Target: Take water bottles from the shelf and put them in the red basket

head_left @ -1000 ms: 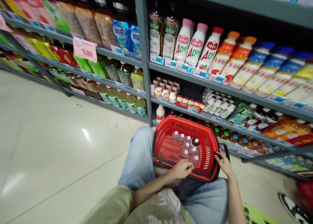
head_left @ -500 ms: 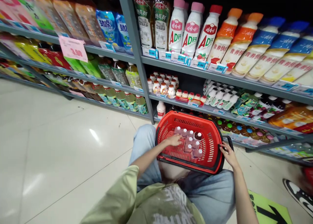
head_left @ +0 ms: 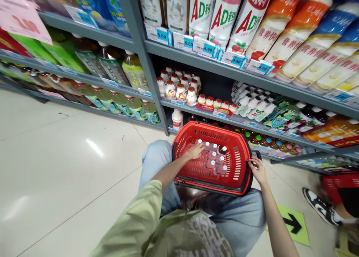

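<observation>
A red plastic shopping basket [head_left: 238,163] rests on my knees in front of a drinks shelf. Inside it lies a shrink-wrapped pack of small bottles [head_left: 214,158] with pale caps. My left hand [head_left: 195,151] reaches into the basket and its fingers close on the near end of that pack. My right hand [head_left: 256,170] grips the basket's right rim by the black handle.
Grey shelves [head_left: 213,68] hold tall white AD drink bottles [head_left: 224,14], small yoghurt bottles [head_left: 179,89] and green tea bottles [head_left: 112,62]. Pale tiled floor [head_left: 56,163] lies to the left. Another person's sneaker [head_left: 319,206] and a green arrow floor sticker [head_left: 293,223] are at the right.
My left hand went from the basket's near rim into the basket and onto the bottle pack. My head has moved closer to the shelves. The right hand stays on the rim.
</observation>
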### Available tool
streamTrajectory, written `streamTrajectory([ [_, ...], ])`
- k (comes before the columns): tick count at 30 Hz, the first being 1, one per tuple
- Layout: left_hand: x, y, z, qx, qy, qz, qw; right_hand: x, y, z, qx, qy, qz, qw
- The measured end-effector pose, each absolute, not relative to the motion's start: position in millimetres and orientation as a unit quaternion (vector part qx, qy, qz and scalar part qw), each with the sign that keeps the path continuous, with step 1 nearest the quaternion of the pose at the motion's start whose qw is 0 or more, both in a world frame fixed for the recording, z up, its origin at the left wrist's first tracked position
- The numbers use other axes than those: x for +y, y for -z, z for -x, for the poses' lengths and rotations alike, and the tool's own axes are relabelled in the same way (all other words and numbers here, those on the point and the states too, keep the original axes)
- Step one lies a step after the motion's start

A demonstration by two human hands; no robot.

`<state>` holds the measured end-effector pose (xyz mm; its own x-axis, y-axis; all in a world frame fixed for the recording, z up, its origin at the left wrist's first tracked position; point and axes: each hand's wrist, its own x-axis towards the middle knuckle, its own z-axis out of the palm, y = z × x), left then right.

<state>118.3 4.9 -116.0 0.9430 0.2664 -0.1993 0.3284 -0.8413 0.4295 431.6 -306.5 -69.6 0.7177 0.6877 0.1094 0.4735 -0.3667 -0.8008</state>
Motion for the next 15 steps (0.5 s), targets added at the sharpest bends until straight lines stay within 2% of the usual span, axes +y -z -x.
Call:
streamTrajectory([
  [7, -53, 158, -145, -0.056, 0.067, -0.959, 0.27, -301, 69, -435, -0.326, -0.123, 0.844, 0.408],
  [15, -59, 176, -148, -0.008, 0.022, -0.958, 0.286, -300, 60, -433, -0.291, -0.171, 0.842, 0.42],
])
